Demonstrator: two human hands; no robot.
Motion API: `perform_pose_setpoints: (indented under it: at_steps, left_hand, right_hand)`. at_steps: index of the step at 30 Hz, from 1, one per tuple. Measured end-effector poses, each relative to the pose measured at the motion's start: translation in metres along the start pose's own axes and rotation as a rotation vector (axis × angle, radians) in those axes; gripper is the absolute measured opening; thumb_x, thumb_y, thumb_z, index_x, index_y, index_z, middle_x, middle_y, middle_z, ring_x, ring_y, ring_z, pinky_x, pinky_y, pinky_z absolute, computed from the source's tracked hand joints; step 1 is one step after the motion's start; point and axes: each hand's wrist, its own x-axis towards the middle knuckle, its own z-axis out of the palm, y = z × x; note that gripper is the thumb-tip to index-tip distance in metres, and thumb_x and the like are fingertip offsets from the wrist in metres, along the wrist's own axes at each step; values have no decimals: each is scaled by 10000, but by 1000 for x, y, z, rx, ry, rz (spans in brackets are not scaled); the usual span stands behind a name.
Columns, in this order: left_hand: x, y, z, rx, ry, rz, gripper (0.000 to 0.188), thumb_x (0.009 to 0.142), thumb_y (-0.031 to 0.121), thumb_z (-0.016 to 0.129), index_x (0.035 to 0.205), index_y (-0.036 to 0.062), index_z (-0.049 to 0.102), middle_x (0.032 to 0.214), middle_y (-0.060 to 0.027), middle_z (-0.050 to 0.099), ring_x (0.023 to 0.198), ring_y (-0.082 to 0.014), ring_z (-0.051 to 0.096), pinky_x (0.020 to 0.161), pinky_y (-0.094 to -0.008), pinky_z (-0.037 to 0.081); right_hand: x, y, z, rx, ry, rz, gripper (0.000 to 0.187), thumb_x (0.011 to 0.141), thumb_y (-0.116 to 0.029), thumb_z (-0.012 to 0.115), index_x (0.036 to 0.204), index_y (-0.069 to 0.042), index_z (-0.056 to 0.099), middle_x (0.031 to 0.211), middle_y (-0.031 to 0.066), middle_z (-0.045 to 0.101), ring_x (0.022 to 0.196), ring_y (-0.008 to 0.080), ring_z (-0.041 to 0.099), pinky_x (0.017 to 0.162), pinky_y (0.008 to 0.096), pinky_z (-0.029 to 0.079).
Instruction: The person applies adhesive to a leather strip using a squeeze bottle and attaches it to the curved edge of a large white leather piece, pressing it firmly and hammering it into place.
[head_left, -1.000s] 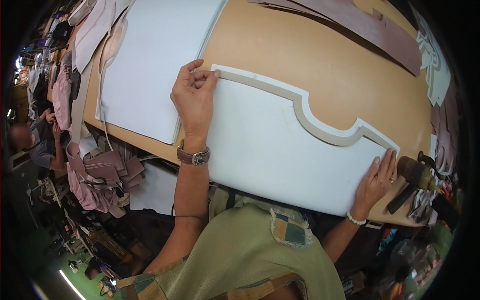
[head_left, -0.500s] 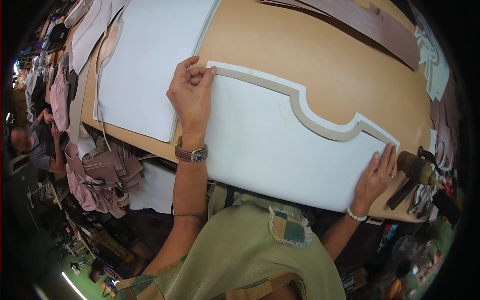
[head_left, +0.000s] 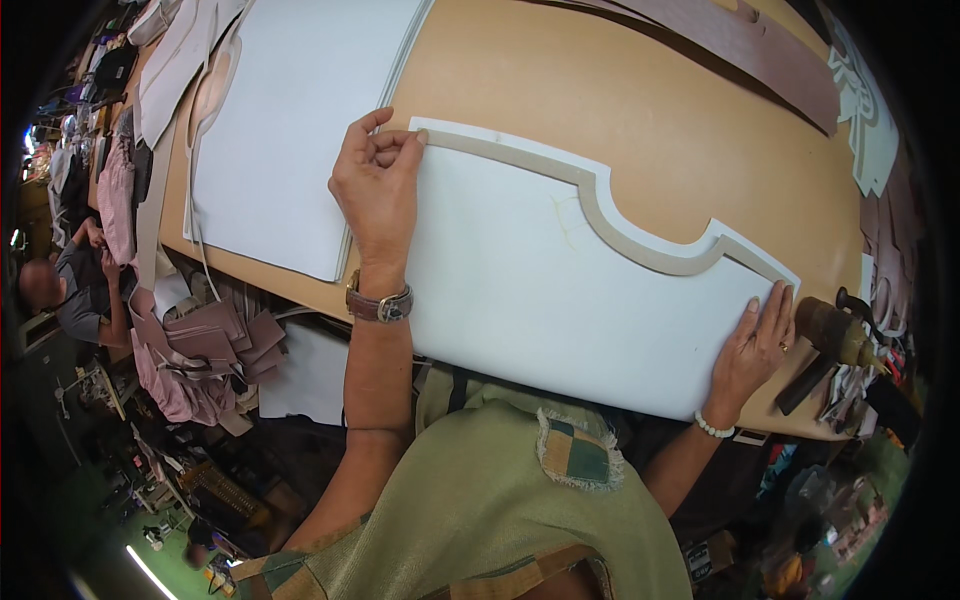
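A large white panel (head_left: pixel 520 290) with a curved notch in its far edge lies on the tan table (head_left: pixel 520 65) in front of me. Along that far edge runs a narrow grey-beige strip (head_left: pixel 600 225), following the notch and leaving a white margin beyond it. My left hand (head_left: pixel 378 200) pinches the strip's left end at the panel's corner, thumb and fingers together. At the other end, my right hand (head_left: pixel 752 350) rests flat on the panel with fingers stretched out, fingertips touching the strip's right end.
A stack of white sheets (head_left: pixel 290 130) lies to the left. Brownish-pink leather pieces (head_left: pixel 720 55) lie at the far side. Near my right hand stands a mallet-like tool (head_left: pixel 835 332). Folded leather pieces (head_left: pixel 235 340) hang below the left table edge. Another person (head_left: pixel 85 285) sits at far left.
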Motion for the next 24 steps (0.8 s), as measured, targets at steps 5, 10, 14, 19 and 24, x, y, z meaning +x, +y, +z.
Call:
perform_pose_setpoints:
  at_steps: [5,10,14,19,24]
  left_hand:
    - [0,-1,1,1,17,13,275,758,7,651,1017,-49,578,734,-57,653,617,-64,585,600,-194,462]
    - [1,-3,0,20,17,31,262,758,14,657,1004,-45,587,733,-56,654,617,-65,586,598,-199,463]
    - [1,-1,1,9,16,20,252,755,19,662,990,-43,594,730,-55,654,616,-65,587,597,-198,464]
    - [0,0,0,28,-9,3,296,759,20,688,1021,-53,573,769,-47,623,651,-52,546,594,-175,447]
    - [-5,3,2,348,57,201,275,765,46,680,1021,-13,599,820,-69,636,610,-62,535,583,-199,452]
  right_hand:
    - [0,2,1,3,3,-6,389,909,-186,469,1260,-21,482,1306,161,467,1158,362,435,998,430,304]
    - [-1,3,3,0,10,-10,390,907,-193,473,1261,-27,483,1305,155,470,1151,365,440,986,434,319]
    - [-1,3,3,-6,16,-3,389,908,-202,476,1259,-35,488,1305,150,471,1148,368,440,974,436,332]
    - [-2,4,3,-7,26,-10,391,907,-207,480,1261,-42,488,1306,146,472,1152,366,437,967,436,340]
    - [-2,1,3,-4,16,21,385,901,-200,488,1249,-35,496,1300,147,477,1146,367,440,962,442,346]
